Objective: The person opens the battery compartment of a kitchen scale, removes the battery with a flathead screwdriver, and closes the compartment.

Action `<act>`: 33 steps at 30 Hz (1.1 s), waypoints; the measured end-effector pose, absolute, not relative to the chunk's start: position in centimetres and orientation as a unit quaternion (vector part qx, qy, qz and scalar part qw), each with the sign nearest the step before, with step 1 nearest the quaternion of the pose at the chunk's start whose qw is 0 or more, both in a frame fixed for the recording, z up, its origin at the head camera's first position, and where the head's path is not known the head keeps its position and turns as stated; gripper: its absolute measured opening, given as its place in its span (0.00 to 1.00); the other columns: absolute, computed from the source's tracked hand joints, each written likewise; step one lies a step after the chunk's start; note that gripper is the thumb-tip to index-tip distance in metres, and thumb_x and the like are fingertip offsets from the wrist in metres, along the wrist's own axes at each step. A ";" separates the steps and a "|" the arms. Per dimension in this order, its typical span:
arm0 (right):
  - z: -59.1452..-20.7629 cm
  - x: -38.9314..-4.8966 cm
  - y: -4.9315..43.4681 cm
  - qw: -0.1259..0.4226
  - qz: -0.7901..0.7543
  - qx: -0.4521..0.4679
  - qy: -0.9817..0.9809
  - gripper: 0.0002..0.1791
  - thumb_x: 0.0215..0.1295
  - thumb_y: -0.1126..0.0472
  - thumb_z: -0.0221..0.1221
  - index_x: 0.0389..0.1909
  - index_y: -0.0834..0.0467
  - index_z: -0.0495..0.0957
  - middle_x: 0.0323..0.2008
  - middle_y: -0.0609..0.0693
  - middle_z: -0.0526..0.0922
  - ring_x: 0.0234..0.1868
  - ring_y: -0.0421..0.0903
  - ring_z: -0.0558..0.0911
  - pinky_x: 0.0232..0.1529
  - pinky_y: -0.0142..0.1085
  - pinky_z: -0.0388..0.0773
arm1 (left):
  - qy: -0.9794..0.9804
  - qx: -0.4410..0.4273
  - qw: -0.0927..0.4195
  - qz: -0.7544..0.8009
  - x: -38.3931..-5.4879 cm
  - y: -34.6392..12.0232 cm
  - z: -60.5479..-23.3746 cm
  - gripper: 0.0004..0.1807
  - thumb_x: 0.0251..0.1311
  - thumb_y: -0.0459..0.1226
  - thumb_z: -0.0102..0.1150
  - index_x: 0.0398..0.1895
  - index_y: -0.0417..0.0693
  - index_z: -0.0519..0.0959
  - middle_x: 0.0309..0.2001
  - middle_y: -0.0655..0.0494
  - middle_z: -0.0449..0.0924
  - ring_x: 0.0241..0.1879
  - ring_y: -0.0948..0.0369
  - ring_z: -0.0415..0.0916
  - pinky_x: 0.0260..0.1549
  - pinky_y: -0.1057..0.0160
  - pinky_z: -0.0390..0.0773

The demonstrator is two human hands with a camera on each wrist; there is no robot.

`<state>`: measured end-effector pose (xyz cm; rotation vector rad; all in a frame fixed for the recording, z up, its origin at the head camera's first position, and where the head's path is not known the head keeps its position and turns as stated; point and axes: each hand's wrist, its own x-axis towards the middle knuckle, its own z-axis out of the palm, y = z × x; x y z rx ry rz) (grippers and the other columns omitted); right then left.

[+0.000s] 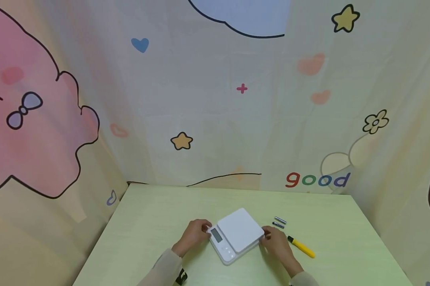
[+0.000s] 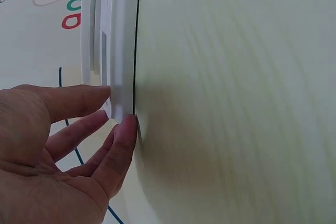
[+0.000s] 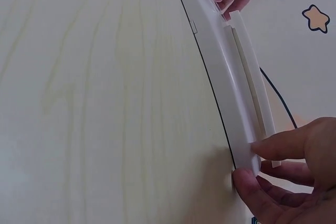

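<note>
A white kitchen scale [image 1: 241, 230] with a square plate and a small grey display [image 1: 216, 235] lies at an angle on the table. At its left corner, my left hand [image 1: 193, 235] holds the casing. The left wrist view shows the thumb on the casing's upper side and a finger at its lower edge. My right hand [image 1: 278, 246] grips the opposite right corner. In the right wrist view, the thumb lies against the scale's side wall [image 3: 231, 77] and a fingertip is at the bottom edge. The scale's underside is hidden.
Two small batteries [image 1: 280, 220] lie side by side behind my right hand. A tool with a yellow handle [image 1: 302, 247] and a black end, perhaps a screwdriver, lies to its right. A printed curtain [image 1: 208, 99] borders the pale table [image 1: 157, 206] behind and at the sides.
</note>
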<state>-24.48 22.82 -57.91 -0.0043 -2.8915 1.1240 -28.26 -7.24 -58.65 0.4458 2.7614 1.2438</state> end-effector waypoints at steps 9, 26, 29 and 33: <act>-57.7 -25.4 22.5 0.023 0.357 -0.009 -0.934 0.15 0.57 0.66 0.64 0.46 0.61 0.83 0.42 0.56 0.86 0.41 0.51 0.85 0.44 0.48 0.81 | 0.901 0.164 0.033 0.401 -27.2 -7.7 -58.6 0.16 0.51 0.28 0.67 0.45 0.33 0.83 0.33 0.49 0.84 0.32 0.63 0.75 0.30 0.67 0.76; -57.4 -26.9 22.3 0.005 0.353 -0.003 -0.936 0.16 0.60 0.66 0.62 0.50 0.63 0.81 0.46 0.59 0.86 0.45 0.54 0.85 0.47 0.49 0.82 | 0.889 0.196 0.051 0.410 -25.0 -7.8 -58.6 0.15 0.49 0.29 0.69 0.41 0.31 0.83 0.26 0.53 0.81 0.24 0.68 0.69 0.23 0.70 0.72; -57.4 -27.4 22.2 -0.005 0.362 -0.004 -0.932 0.17 0.60 0.66 0.62 0.51 0.63 0.81 0.47 0.59 0.86 0.46 0.54 0.85 0.46 0.47 0.82 | 0.887 0.197 0.061 0.413 -24.7 -7.8 -58.5 0.15 0.49 0.29 0.69 0.41 0.31 0.82 0.26 0.53 0.81 0.23 0.69 0.69 0.22 0.71 0.71; -57.3 -28.2 22.2 -0.016 0.379 0.008 -0.925 0.17 0.61 0.66 0.61 0.51 0.63 0.81 0.48 0.58 0.85 0.47 0.54 0.85 0.45 0.45 0.83 | 0.886 0.203 0.070 0.412 -24.6 -7.9 -58.4 0.16 0.50 0.31 0.70 0.41 0.31 0.82 0.26 0.54 0.81 0.23 0.69 0.69 0.22 0.71 0.71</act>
